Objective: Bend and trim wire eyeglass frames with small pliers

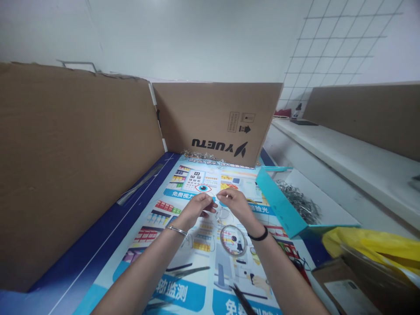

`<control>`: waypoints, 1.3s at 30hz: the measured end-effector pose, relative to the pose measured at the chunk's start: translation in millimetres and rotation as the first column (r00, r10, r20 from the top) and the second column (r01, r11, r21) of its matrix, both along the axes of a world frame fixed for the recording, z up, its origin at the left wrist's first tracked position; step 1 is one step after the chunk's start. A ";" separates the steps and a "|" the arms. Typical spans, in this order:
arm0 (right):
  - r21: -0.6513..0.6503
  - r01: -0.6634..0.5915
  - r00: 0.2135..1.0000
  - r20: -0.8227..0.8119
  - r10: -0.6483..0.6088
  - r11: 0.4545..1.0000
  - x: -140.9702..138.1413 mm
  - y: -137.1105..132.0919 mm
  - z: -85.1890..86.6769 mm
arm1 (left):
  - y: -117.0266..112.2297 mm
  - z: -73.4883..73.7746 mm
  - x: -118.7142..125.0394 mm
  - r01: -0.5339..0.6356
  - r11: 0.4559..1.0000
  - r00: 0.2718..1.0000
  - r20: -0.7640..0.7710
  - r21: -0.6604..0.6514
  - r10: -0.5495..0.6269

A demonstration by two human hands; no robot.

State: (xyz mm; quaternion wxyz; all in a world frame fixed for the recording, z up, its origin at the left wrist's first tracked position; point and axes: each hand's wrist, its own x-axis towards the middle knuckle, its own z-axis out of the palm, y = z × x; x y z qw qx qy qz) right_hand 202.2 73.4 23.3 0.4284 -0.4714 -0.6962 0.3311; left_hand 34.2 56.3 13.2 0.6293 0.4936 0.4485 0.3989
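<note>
My left hand (199, 205) and my right hand (234, 203) are close together above the printed sheet. In each, thumb and index finger are pinched, and a thin wire-like strand seems to run between them, too fine to make out. A silver bangle (178, 230) circles the left wrist and a black band (259, 235) the right. Below the right hand lies a round ring or coil (222, 239), with a smaller clear loop above it. Dark thin strips (192, 272) rest under the left forearm. A dark pointed tool (242, 299) lies near the bottom edge.
On the right, a teal box (280, 205) holds tangled thin metal pieces (300, 202). Yellow plastic (374, 245) covers a brown carton in front of it. Cardboard panels (213, 113) wall the back and left. Thin strips (141, 186) lie at the left; more metal bits (205, 155) line the back.
</note>
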 end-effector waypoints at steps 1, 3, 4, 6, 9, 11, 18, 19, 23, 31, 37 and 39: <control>-0.004 -0.011 0.999 0.044 0.011 1.000 1.4 0.6 0.6 | -1.2 -1.1 1.4 0.008 0.999 1.000 0.025 -0.033 -0.007; -0.032 -0.035 0.993 0.108 0.038 0.999 4.2 1.4 1.3 | -3.2 -3.4 4.0 0.012 0.998 0.999 0.049 -0.066 -0.009; -0.039 -0.047 0.990 0.132 0.051 0.998 5.6 1.7 1.3 | -3.9 -4.5 5.1 0.011 0.998 0.999 0.054 -0.067 -0.008; -0.041 -0.068 0.984 0.163 0.074 0.997 8.0 2.2 0.7 | -4.7 -6.2 6.6 0.014 0.998 0.998 0.065 -0.059 -0.010; -0.078 -0.129 0.977 0.158 0.140 0.989 11.1 2.6 0.0 | -4.8 -7.1 7.2 0.012 0.999 0.997 0.070 -0.047 -0.009; -0.126 -0.178 0.973 0.126 0.194 0.976 13.3 2.3 1.2 | -4.5 -7.3 7.0 0.013 0.999 0.998 0.067 -0.036 -0.011; -0.171 -0.418 0.903 0.028 0.429 0.892 26.7 0.4 11.6 | -2.4 -10.0 5.9 0.040 0.998 0.995 0.096 -0.041 -0.036; -0.173 -0.426 0.899 0.031 0.437 0.888 28.1 0.8 12.1 | -2.1 -10.0 5.6 0.044 0.998 0.994 0.103 -0.048 -0.038; -0.183 -0.439 0.895 0.001 0.447 0.880 29.7 3.8 9.7 | -0.3 -9.4 3.8 0.047 0.995 0.991 0.130 -0.083 -0.036; -0.296 -0.509 0.857 -0.263 0.444 0.808 28.1 4.0 7.2 | 1.1 -8.5 1.6 0.062 0.995 0.981 0.188 -0.084 -0.045; -0.299 -0.451 0.886 -0.263 0.381 0.841 26.0 3.7 7.1 | 0.8 -7.5 1.2 0.071 0.993 0.977 0.208 -0.096 -0.050; -0.290 -0.431 0.896 -0.250 0.368 0.854 25.3 4.8 4.8 | 0.9 -7.8 1.1 0.076 0.993 0.976 0.210 -0.092 -0.055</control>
